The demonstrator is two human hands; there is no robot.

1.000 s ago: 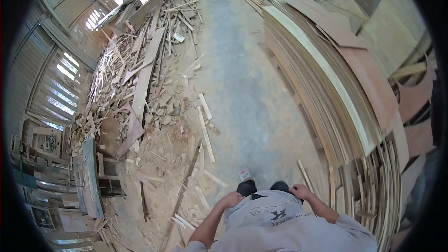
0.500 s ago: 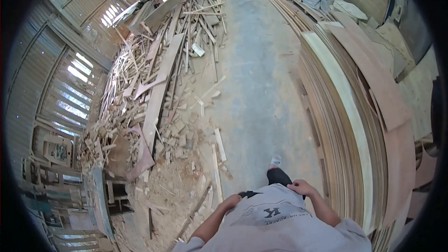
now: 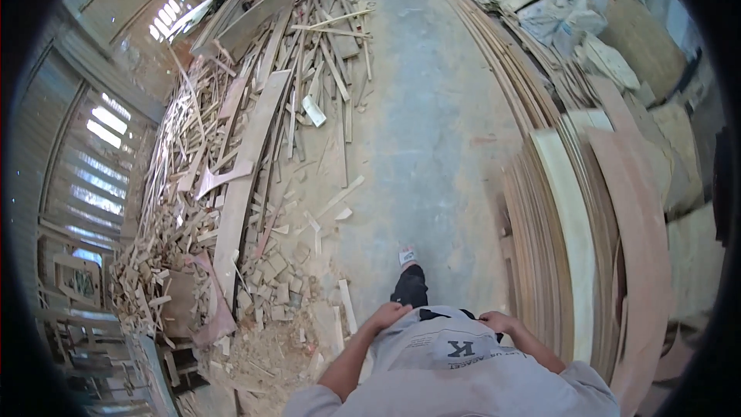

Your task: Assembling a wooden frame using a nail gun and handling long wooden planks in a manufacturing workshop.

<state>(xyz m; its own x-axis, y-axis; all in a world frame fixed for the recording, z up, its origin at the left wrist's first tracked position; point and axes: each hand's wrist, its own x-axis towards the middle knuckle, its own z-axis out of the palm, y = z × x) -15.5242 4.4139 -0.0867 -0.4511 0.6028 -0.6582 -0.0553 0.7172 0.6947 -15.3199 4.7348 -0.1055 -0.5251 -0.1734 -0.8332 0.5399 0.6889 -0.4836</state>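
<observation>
Near your waist, both hands rest apart on your grey shirt (image 3: 455, 347): left hand (image 3: 388, 313), right hand (image 3: 496, 321). Scrap wood pile (image 3: 255, 154) lies left.

The left hand (image 3: 388, 314) rests at the left edge of a pale grey shirt (image 3: 455, 359), fingers curled against the cloth near the waist. The right hand (image 3: 495, 321) lies at the shirt's right edge in the same way. The shirt is loose and wrinkled, with a dark printed mark on its front, between the two hands.
</observation>
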